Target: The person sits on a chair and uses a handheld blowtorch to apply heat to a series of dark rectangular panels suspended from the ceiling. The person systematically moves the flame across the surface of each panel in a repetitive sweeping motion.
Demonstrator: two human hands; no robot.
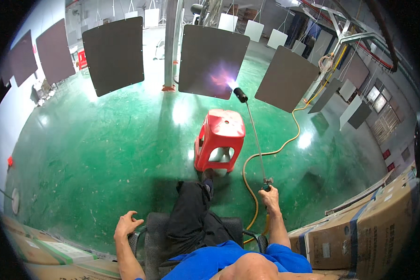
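My right hand (270,200) is wrapped round the green handle of a long gas torch (255,130). The torch's thin metal wand reaches forward to a black burner head. From that burner a bluish-purple and pink flame (225,80) spreads over the lower right part of a hanging dark grey panel (212,58). A yellow hose (284,145) trails from the handle over the floor. Holding nothing, my left hand (127,225) is held above the chair's armrest (133,240), its fingers loosely bent and the thumb apart.
A red plastic stool (222,130) stands ahead of my foot. More panels hang in a row, including a dark one at left (114,56) and one at right (287,78). A metal post (171,42) rises between panels. Cardboard boxes (382,224) are stacked at right and lower left (28,247).
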